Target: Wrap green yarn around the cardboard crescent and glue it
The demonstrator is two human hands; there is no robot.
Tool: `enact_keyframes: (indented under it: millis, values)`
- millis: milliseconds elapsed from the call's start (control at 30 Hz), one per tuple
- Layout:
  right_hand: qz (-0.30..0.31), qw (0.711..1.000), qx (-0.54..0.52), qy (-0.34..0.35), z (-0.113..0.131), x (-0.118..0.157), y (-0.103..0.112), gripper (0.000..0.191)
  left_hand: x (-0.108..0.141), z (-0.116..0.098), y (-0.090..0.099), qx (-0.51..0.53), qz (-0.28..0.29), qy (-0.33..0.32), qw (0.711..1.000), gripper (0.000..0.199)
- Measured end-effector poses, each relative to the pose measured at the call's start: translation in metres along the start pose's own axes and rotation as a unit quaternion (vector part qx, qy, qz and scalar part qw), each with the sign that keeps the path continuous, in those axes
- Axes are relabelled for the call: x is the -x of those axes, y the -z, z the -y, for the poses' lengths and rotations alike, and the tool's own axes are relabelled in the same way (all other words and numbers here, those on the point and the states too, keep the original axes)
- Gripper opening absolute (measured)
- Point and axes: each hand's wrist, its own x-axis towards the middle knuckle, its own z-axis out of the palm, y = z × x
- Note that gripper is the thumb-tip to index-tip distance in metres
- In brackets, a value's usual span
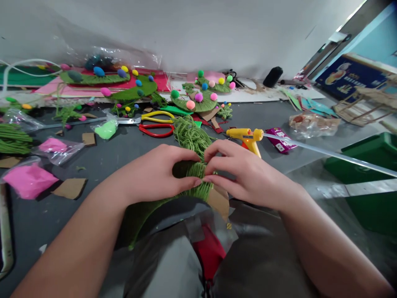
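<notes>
Green yarn (197, 192) is wound in many turns around a piece of brown cardboard (219, 203), whose end sticks out on the right near my lap. My left hand (155, 171) grips the wound yarn from the left, thumb below and fingers above. From the right, my right hand (242, 167) pinches at the same yarn with thumb and fingertips, close to the left fingertips. Just beyond my fingers, a loose heap of green yarn (192, 134) lies on the table. A green strand trails down toward the lower left.
Scissors with yellow and red handles (156, 123) lie open behind my left hand. A yellow glue gun (248, 136) with a long clear stick rests behind my right. Pom-pom-trimmed green pieces (198, 105) line the back. A green bin (369, 165) stands at right.
</notes>
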Motion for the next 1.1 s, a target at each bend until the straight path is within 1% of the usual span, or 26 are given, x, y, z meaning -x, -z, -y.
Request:
enact_keyframes:
  millis: [133, 233, 267, 300, 367, 400, 433, 467, 500, 533, 567, 600, 633, 667, 733, 767, 800, 833, 900, 967, 1100]
  values:
    - [-0.015, 0.995, -0.081, -0.061, 0.001, 0.001, -0.002, 0.011, 0.000, 0.006, -0.006, 0.001, -0.023, -0.021, 1.000, 0.040]
    - [-0.022, 0.991, -0.095, -0.090, 0.000, 0.000, -0.004, 0.011, -0.002, 0.010, -0.008, -0.032, -0.047, -0.012, 0.998, 0.045]
    - [-0.028, 0.990, -0.094, -0.098, -0.002, 0.000, -0.005, 0.010, -0.002, 0.009, -0.007, -0.046, -0.076, -0.015, 0.996, 0.046]
    - [-0.038, 0.989, -0.093, -0.107, -0.004, 0.000, -0.007, 0.008, -0.002, 0.007, -0.006, -0.060, -0.123, -0.026, 0.990, 0.046]
    - [-0.081, 0.984, -0.097, -0.127, -0.012, 0.000, -0.011, 0.008, 0.001, 0.000, -0.002, -0.079, -0.251, -0.064, 0.963, 0.038]
    - [-0.112, 0.979, -0.105, -0.137, -0.016, 0.000, -0.013, 0.009, 0.004, -0.006, 0.000, -0.078, -0.323, -0.089, 0.939, 0.029]
    - [-0.145, 0.972, -0.115, -0.148, -0.021, 0.000, -0.015, 0.010, 0.008, -0.011, 0.002, -0.064, -0.371, -0.107, 0.920, 0.017]
    - [-0.176, 0.963, -0.128, -0.160, -0.025, 0.000, -0.017, 0.012, 0.012, -0.016, 0.003, -0.026, -0.386, -0.136, 0.912, 0.004]
    - [-0.206, 0.953, -0.141, -0.172, -0.029, -0.001, -0.018, 0.013, 0.015, -0.019, 0.003, 0.034, -0.358, -0.160, 0.919, 0.010]
    - [-0.233, 0.942, -0.154, -0.185, -0.032, -0.002, -0.019, 0.014, 0.017, -0.022, 0.002, 0.093, -0.283, -0.162, 0.941, 0.021]
    - [-0.254, 0.933, -0.164, -0.197, -0.035, -0.002, -0.020, 0.014, 0.017, -0.022, -0.001, 0.126, -0.185, -0.143, 0.964, 0.029]
    - [-0.274, 0.924, -0.171, -0.206, -0.037, -0.003, -0.020, 0.014, 0.015, -0.021, -0.006, 0.122, -0.052, -0.107, 0.985, 0.033]
    - [-0.292, 0.915, -0.177, -0.214, -0.038, -0.004, -0.020, 0.014, 0.011, -0.018, -0.011, 0.109, 0.018, -0.059, 0.992, 0.034]
    - [-0.308, 0.908, -0.182, -0.219, -0.038, -0.004, -0.019, 0.014, 0.007, -0.015, -0.016, 0.102, 0.033, -0.013, 0.994, 0.035]
    - [-0.335, 0.894, -0.192, -0.226, -0.036, -0.005, -0.020, 0.015, -0.005, -0.007, -0.026, 0.123, -0.055, 0.059, 0.989, 0.031]
    - [-0.346, 0.888, -0.200, -0.228, -0.035, -0.006, -0.021, 0.015, -0.010, -0.003, -0.029, 0.154, -0.098, 0.079, 0.980, 0.031]
    - [-0.352, 0.883, -0.212, -0.227, -0.033, -0.006, -0.022, 0.015, -0.014, 0.000, -0.031, 0.195, -0.122, 0.087, 0.969, 0.033]
    - [-0.355, 0.879, -0.224, -0.224, -0.032, -0.007, -0.024, 0.015, -0.017, 0.002, -0.031, 0.236, -0.141, 0.088, 0.957, 0.035]
    - [-0.358, 0.875, -0.245, -0.212, -0.028, -0.009, -0.028, 0.014, -0.021, 0.004, -0.029, 0.287, -0.165, 0.079, 0.940, 0.034]
    - [-0.360, 0.874, -0.256, -0.203, -0.024, -0.012, -0.033, 0.013, -0.022, 0.004, -0.026, 0.298, -0.186, 0.073, 0.934, 0.033]
    - [-0.364, 0.869, -0.263, -0.209, -0.018, -0.018, -0.039, 0.013, -0.021, 0.004, -0.024, 0.292, -0.211, 0.089, 0.928, 0.030]
